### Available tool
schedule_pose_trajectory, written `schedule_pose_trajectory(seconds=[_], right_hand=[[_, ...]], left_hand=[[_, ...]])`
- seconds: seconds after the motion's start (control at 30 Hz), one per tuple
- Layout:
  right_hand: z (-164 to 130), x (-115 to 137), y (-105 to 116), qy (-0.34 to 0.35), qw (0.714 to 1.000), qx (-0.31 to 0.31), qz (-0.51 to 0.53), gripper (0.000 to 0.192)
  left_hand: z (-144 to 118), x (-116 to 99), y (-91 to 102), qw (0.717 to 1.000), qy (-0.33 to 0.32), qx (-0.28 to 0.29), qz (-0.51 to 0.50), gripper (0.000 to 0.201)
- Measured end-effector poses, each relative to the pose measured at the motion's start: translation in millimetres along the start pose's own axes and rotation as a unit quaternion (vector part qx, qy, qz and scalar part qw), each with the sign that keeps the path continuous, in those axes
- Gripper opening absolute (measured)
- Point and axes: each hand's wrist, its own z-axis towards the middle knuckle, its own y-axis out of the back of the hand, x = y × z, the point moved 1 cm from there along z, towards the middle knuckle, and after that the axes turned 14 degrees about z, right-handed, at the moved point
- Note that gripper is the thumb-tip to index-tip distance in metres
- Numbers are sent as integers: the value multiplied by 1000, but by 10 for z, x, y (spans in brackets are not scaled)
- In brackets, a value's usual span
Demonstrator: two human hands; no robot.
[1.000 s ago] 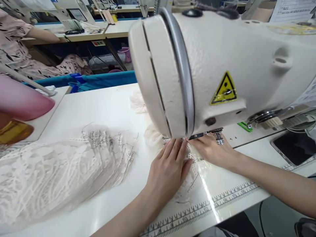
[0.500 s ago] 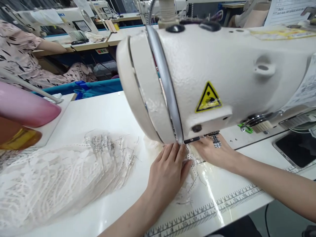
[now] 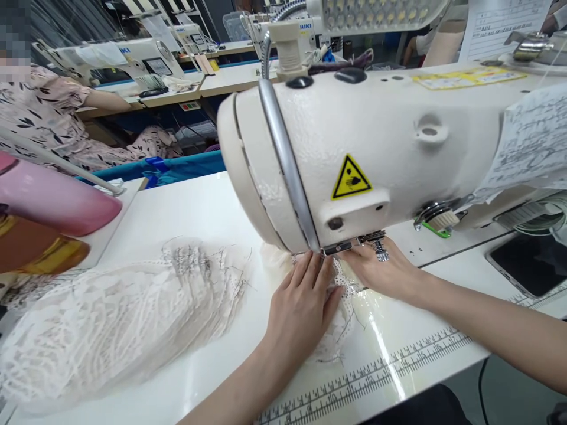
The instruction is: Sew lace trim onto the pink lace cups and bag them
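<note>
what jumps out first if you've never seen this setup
The big cream sewing machine fills the upper middle, a yellow warning sticker on its side. Beneath its head, the left hand and right hand press flat on a lace piece. A stack of lace pieces lies at left.

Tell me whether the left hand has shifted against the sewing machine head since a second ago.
No. The left hand lies flat on the lace piece under the sewing machine head, as before.
</note>
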Motion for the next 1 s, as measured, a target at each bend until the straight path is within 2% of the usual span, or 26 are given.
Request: schedule_pose_trajectory(seconds=[0.3, 0.73, 0.9, 1.0], right_hand=[[-7, -13, -16, -2, 1000, -4, 23, 46], [20, -104, -103, 56, 997, -41, -14, 38], [19, -160, -62, 66, 994, -65, 60, 38], [-5, -203, 25, 107, 977, -46, 178, 34]], left_hand=[[5, 0, 17, 1000, 1, 20, 3, 51], [4, 12, 2, 1000, -4, 22, 3, 52], [8, 9, -3, 1000, -4, 21, 0, 53], [30, 41, 161, 1000, -10, 6, -18, 48]])
